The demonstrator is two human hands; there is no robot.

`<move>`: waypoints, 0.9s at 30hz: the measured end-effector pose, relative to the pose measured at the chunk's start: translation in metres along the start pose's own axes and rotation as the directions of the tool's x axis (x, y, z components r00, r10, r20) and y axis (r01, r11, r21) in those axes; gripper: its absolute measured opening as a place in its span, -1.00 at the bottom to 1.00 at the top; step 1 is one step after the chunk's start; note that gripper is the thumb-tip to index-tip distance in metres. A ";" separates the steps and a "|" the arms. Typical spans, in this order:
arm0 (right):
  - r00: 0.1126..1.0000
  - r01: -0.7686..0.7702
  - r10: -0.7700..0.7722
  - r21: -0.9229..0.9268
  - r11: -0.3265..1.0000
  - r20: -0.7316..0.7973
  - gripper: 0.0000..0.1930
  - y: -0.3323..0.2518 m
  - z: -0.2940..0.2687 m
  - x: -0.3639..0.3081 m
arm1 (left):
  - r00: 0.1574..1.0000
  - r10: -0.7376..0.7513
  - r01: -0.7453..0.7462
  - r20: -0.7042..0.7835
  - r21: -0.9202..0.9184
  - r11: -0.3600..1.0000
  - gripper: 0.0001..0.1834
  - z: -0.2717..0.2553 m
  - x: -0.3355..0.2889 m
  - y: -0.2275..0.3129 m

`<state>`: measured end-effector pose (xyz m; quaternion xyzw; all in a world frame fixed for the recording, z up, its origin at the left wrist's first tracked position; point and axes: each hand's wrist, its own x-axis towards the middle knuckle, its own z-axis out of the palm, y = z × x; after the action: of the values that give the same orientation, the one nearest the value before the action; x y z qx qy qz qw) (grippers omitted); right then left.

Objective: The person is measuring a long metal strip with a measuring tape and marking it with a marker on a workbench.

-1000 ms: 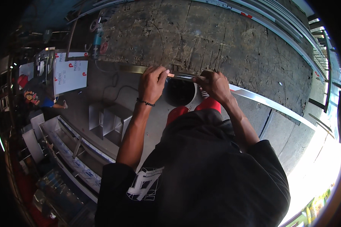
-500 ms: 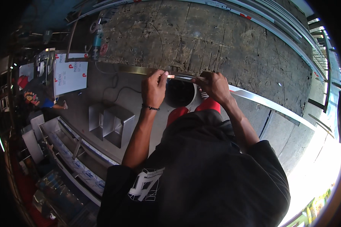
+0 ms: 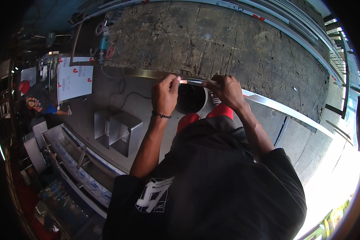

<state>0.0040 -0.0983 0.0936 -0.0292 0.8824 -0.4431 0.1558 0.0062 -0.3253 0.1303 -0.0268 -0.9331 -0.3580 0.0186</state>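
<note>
Worn workbench [image 3: 236, 44] – two hands [image 3: 166, 96] pinching one metal strip [image 3: 268, 102]

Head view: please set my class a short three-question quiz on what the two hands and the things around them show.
1. True or false: both hands grip the long metal strip at the workbench edge.
2. What does the left hand wear at the wrist?
3. Where is the angle grinder: A in the right hand, B at the bench's left end, C on the floor?

Key: 1 true; 2 a dark bracelet; 3 B.
</note>
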 end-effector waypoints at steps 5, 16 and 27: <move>1.000 -0.014 0.015 0.010 1.000 -0.007 -0.53 0.002 0.000 -0.002 | 0.995 -0.100 0.101 0.006 -0.055 0.993 -0.81 -0.004 0.000 0.004; 1.000 0.002 -0.002 0.017 1.000 0.002 -0.55 -0.003 -0.003 -0.003 | 0.998 0.043 -0.043 -0.037 -0.002 0.999 -0.81 0.005 0.002 0.008; 1.000 0.004 -0.004 0.022 1.000 -0.020 -0.52 0.004 0.001 -0.002 | 0.999 -0.009 0.005 -0.051 -0.065 0.998 -0.82 0.006 0.003 0.005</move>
<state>0.0065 -0.0961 0.0903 -0.0247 0.8789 -0.4533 0.1462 0.0036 -0.3175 0.1290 -0.0150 -0.9204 -0.3886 0.0404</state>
